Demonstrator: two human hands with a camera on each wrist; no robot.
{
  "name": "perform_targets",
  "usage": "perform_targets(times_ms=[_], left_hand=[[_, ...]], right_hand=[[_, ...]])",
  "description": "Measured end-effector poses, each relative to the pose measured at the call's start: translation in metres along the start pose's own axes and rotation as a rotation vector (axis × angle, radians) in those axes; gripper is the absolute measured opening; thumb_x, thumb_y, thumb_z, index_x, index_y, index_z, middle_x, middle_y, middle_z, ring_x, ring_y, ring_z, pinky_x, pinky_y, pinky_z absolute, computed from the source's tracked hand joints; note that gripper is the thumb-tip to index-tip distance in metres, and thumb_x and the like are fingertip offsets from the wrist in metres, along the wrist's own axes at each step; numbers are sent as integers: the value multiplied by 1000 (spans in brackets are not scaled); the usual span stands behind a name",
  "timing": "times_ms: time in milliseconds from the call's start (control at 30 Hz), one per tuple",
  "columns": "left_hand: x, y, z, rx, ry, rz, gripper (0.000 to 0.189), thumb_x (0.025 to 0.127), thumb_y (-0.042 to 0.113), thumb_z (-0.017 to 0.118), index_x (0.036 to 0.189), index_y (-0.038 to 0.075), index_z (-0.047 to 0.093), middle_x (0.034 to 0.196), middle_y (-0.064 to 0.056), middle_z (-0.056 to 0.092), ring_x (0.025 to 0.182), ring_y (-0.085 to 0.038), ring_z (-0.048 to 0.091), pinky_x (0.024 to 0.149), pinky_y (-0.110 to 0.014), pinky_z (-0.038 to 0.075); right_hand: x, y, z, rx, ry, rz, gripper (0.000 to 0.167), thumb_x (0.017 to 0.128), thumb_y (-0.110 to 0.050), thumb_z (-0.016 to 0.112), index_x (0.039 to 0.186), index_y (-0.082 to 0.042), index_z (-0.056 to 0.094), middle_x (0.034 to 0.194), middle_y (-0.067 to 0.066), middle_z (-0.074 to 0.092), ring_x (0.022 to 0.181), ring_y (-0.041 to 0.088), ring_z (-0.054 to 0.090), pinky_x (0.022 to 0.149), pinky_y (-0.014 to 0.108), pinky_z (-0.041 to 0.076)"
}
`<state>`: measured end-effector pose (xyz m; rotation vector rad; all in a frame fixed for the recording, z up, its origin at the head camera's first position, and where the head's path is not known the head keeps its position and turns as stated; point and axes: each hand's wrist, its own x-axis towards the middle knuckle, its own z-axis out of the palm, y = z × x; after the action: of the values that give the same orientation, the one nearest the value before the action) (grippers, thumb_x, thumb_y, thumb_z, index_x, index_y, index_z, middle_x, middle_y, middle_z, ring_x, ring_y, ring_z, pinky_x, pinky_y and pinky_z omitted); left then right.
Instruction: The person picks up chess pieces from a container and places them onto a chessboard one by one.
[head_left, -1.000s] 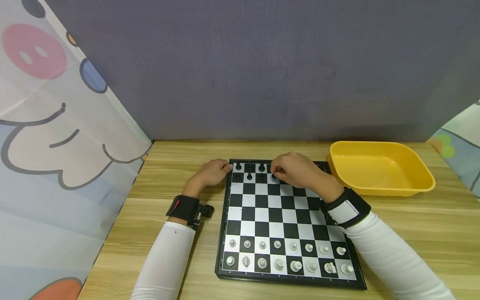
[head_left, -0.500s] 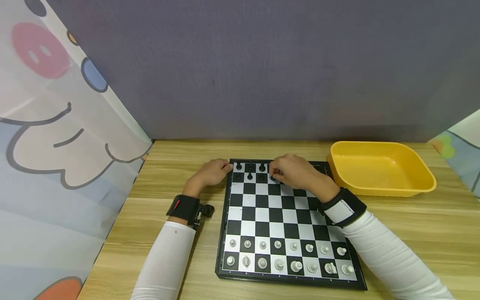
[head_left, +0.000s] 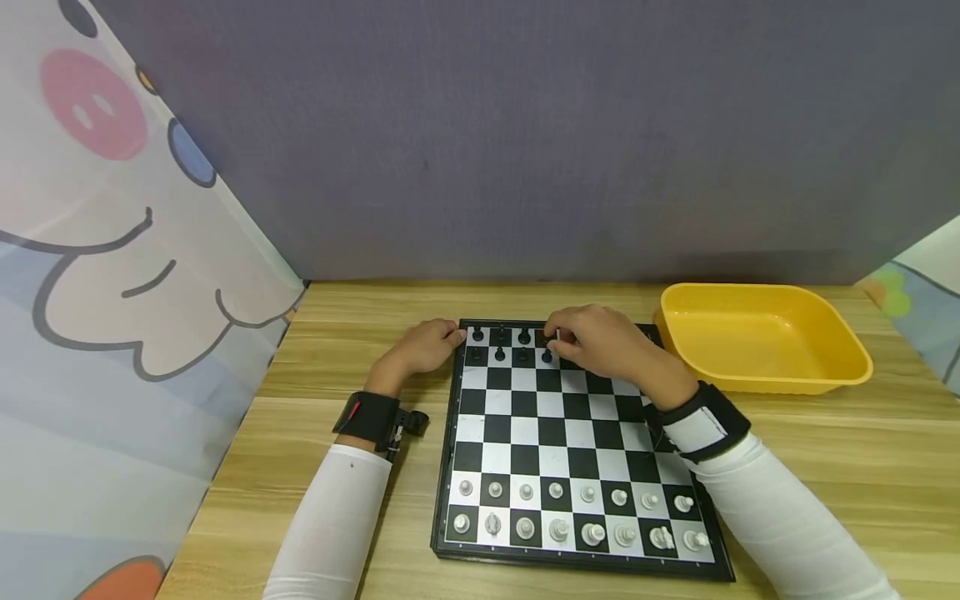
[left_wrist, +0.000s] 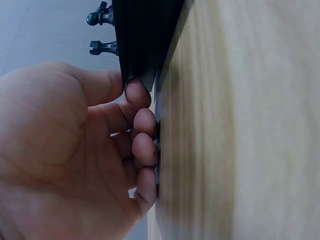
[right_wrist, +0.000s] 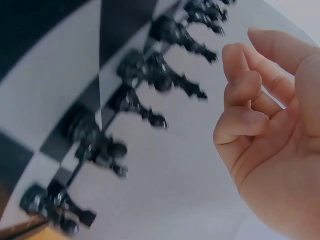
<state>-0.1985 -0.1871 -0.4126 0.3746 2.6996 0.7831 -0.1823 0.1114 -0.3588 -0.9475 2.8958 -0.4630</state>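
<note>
My left hand (head_left: 427,344) grips the far left corner of the chessboard (head_left: 522,429). In the left wrist view its thumb lies on the black frame (left_wrist: 142,45) and the fingertips curl below; a black rook (left_wrist: 104,47) stands just beyond. My right hand (head_left: 600,337) hovers over the board's far side, thumb and index finger apart with nothing between them. Right by its fingertips a black pawn (head_left: 547,356) stands on a white square. In the right wrist view a row of black pieces (right_wrist: 140,70) runs beside the hand; the hand hides some of them in the head view.
White pieces (head_left: 558,529) stand in two rows along the board's near side. A yellow plastic tray (head_left: 765,385) sits at the back right of the wooden table (head_left: 825,467). A grey panel (head_left: 525,150) rises behind the table.
My right fingers have let go of the black pawn and drawn slightly back to the right, leaving it in plain sight. My left hand has stayed at the board's corner.
</note>
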Motion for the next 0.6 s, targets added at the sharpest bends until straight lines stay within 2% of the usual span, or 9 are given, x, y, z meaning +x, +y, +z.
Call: perform_targets(times_ms=[100,167,400,600], left_hand=[[1,0,0,5,4,0,37,112,34,39,84,14,53,75,-2,46,76,-23,51,86,-42,40],[1,0,0,3,3,-2,37,112,34,39,84,14,53,75,-2,46,76,-23,51,88,-44,40],[-1,-5,-2,-14,-2,-6,37,112,35,39,83,14,51,74,-2,45,70,-21,47,71,-36,38],[-2,-11,-2,-33,7,-9,35,111,34,41,85,13,49,74,-3,44,66,-20,43,64,-33,36]], right_hand=[[-7,7,-7,30,36,11,15,97,-24,72,108,-14,74,84,-3,70,67,10,56,67,33,49],[-12,11,-11,53,59,22,12,97,-21,71,106,-13,74,83,-3,70,68,10,57,67,33,49],[-29,21,-21,90,127,52,9,99,-18,68,101,-13,74,82,-3,70,71,12,57,67,33,48],[-36,35,-27,67,206,58,7,99,-16,67,97,-12,73,79,-2,69,70,13,59,69,35,50]])
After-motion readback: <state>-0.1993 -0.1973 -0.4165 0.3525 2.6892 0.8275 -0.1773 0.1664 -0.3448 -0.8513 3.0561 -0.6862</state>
